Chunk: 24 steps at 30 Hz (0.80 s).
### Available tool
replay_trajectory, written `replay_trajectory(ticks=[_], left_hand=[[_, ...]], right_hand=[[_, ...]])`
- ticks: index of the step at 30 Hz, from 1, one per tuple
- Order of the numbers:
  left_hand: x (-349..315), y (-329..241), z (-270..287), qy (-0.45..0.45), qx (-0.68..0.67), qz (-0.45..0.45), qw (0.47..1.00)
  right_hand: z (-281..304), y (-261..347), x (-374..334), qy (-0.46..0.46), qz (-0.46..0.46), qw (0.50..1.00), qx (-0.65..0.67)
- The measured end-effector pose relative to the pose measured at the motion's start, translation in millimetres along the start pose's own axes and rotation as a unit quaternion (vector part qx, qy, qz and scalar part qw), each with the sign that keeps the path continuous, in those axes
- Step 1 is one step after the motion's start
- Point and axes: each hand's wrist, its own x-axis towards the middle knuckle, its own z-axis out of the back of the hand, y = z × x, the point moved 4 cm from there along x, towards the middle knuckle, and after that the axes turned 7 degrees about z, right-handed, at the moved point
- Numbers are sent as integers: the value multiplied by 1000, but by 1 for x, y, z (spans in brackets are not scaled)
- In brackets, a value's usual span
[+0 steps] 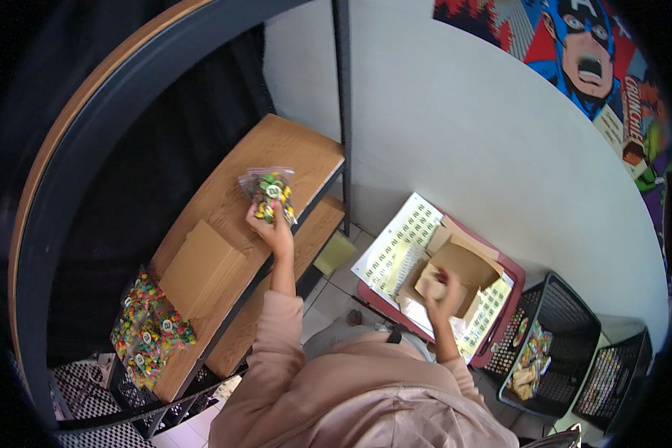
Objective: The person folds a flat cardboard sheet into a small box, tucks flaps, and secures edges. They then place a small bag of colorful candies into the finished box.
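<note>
My left hand [271,226] is closed around the lower end of a clear zip bag of candies [265,184], green, yellow and brown, with a round pale label. It holds the bag over the wooden shelf [276,142]. My right hand [443,299] is at an open cardboard box [478,267], its fingers blurred, so whether they grip anything cannot be made out. Beneath that box lie sheets of printed labels [399,243] on a maroon-edged surface [514,287].
A closed cardboard box [201,269] rests on the shelf, beside several bags of colourful candies [151,328] at the near left. To the right, a black crate [567,351] contains wrapped packets, with another black crate [623,373] beside it. A lower wooden shelf [239,340] runs underneath.
</note>
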Motion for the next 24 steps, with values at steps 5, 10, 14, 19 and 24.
replay_trajectory(ticks=[5,10,14,19,24], left_hand=[[-124,-49,-12,256,-116,60,958],[-213,-29,-7,437,-84,14,895],[-225,-49,-16,456,-228,111,853],[-248,-10,-36,538,-161,486,670],[-280,2,-39,550,-91,488,671]], right_hand=[[-83,18,7,217,-287,801,479],[-63,34,21,180,-280,816,472],[-35,1,4,117,-341,791,495],[-9,-4,-14,153,-353,832,400],[3,-42,-37,97,-446,820,345]])
